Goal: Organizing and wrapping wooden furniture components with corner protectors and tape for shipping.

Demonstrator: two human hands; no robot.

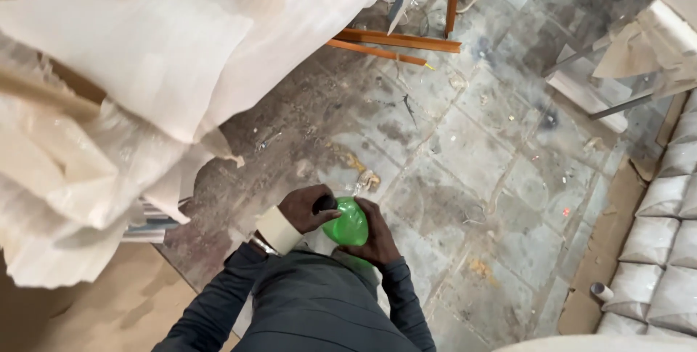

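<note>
Directly in front of the torso, both hands close on a translucent green plastic bottle, held clear above the stained tiled floor. The left hand wraps the upper end of the bottle, fingers curled over a dark cap-like part; this grip is clamped there, though whether it turns or merely steadies the cap cannot be told. The right hand cups the body of the bottle from the opposite side, its grip also clamped, and appears to serve as the counter-hold so that the bottle does not rotate or slip. A pale band and a metal bracelet sit on the left wrist, just behind the upper grip. Both forearms wear dark grey sleeves and are drawn in close, which keeps the bottle steady near the body.

Left of the grips, well apart from them, large white woven sacks hang and bulge over a brown board surface. Beyond the grips, orange-brown wooden rails lie on the floor. Far to the right, a row of grey-white filled bags stands beside a small white tube end.
</note>
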